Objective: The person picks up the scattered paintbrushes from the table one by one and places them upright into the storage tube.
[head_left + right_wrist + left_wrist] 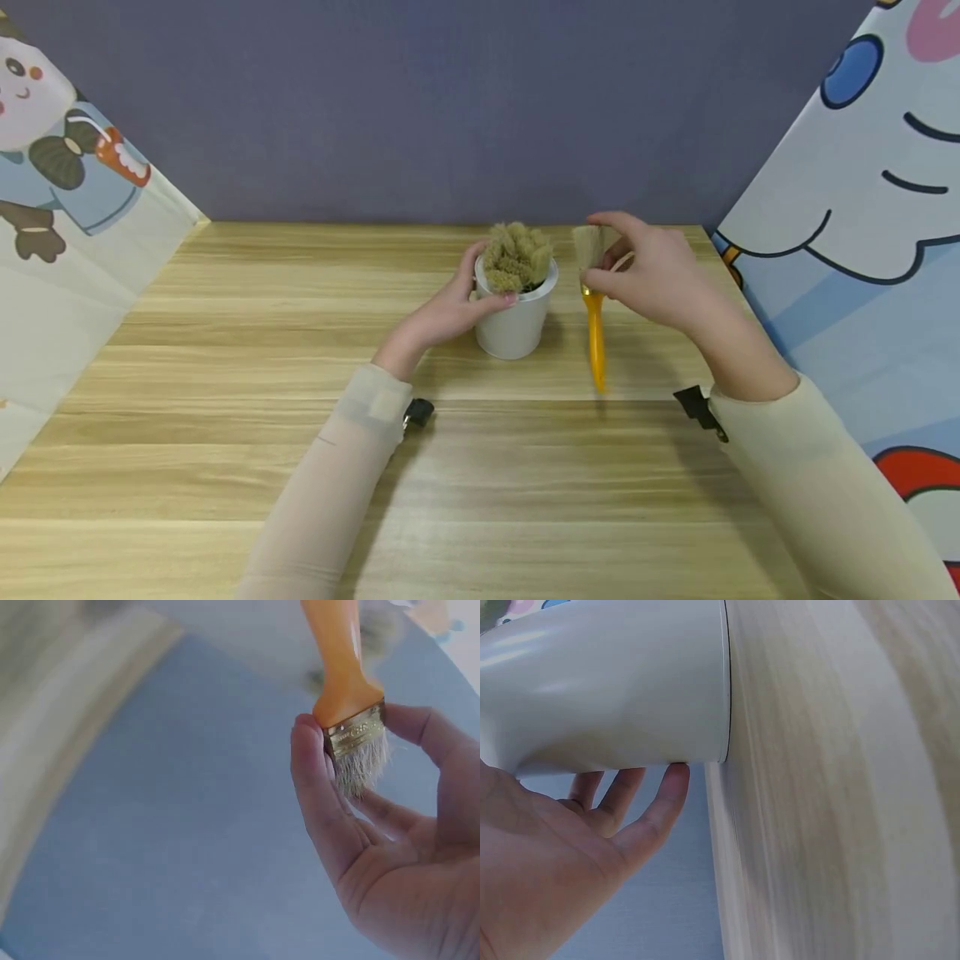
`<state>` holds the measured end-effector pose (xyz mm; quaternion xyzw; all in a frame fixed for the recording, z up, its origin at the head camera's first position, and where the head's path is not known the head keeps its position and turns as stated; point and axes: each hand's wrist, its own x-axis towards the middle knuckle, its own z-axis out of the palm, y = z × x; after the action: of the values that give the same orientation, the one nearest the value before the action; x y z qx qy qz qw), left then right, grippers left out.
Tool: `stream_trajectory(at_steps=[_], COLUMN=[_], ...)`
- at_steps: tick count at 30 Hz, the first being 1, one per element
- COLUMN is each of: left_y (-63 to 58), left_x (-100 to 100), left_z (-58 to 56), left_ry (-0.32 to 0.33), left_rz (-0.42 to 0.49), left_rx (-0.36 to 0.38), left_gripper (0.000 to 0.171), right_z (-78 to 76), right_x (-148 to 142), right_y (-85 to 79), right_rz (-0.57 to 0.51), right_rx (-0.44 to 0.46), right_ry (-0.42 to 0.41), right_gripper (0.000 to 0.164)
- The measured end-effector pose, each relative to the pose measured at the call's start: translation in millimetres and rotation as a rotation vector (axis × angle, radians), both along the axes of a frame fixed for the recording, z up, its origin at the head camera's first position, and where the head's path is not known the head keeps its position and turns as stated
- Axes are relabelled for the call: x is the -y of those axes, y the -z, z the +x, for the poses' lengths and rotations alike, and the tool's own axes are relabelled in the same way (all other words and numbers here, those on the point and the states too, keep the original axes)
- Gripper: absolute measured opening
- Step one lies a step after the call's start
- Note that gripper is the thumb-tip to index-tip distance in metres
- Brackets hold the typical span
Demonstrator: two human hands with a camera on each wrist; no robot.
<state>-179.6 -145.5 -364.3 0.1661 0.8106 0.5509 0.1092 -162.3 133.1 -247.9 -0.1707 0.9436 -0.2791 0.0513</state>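
Observation:
A white flowerpot (514, 330) stands upright on the wooden table, filled with a bushy, tan dried plant (516, 257). My left hand (444, 313) holds the pot from the left, its thumb over the front of the rim. In the left wrist view, fingers (676, 784) curl along the side of the pot (630, 690). To the right of the pot, my right hand (663, 279) pinches a paintbrush (595, 337) at its metal ferrule (355, 732). The brush hangs above the table, bristles up and yellow-orange handle pointing down.
The light wood table (247, 392) ends at a grey-blue wall (450, 108) behind the pot. Cartoon-printed panels flank it, one on the left (67, 275) and one on the right (847, 317), close to my right forearm.

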Motion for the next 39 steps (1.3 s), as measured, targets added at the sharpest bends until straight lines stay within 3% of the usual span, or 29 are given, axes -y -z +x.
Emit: stream_trajectory(at_steps=[5,10,17,24,29,34,39], left_y=[0.1,1.2,4.1,7.5,7.0,4.4,2.3], left_x=[-1.0,-1.4,-1.7,-4.4,-4.0,-3.3,-3.3], left_z=[-0.1,-0.2,0.3,-1.0,-0.4,0.3,0.6], left_ry=[0.0,0.002,-0.01,-0.002,-0.005,0.002,0.002], left_rz=[-0.002,0.01,0.018,0.028,0.025,0.019,0.02], left_rx=[0.001,-0.008,-0.014,-0.024,-0.019,-0.026,-0.046], left_gripper=[0.096,0.093,0.095,0.093,0.095,0.095,0.091], right_z=[20.3,30.0,28.1,17.6,11.9,9.5,8.9], right_x=[10.5,23.3,39.2,49.0,52.5,53.3,56.3], right_y=[-21.6,-31.4,-34.5,-25.2,-13.3,-3.2,9.6], right_rz=[-0.085,-0.211,-0.388,-0.451,-0.401,-0.372,-0.234], right_rx=[-0.123,-0.3,-0.515,-0.666,-0.699,-0.687,-0.56], right_ry=[0.034,0.053,0.042,-0.003,-0.047,-0.038,-0.042], right_gripper=[0.071,0.07,0.068,0.065,0.065,0.063,0.064])
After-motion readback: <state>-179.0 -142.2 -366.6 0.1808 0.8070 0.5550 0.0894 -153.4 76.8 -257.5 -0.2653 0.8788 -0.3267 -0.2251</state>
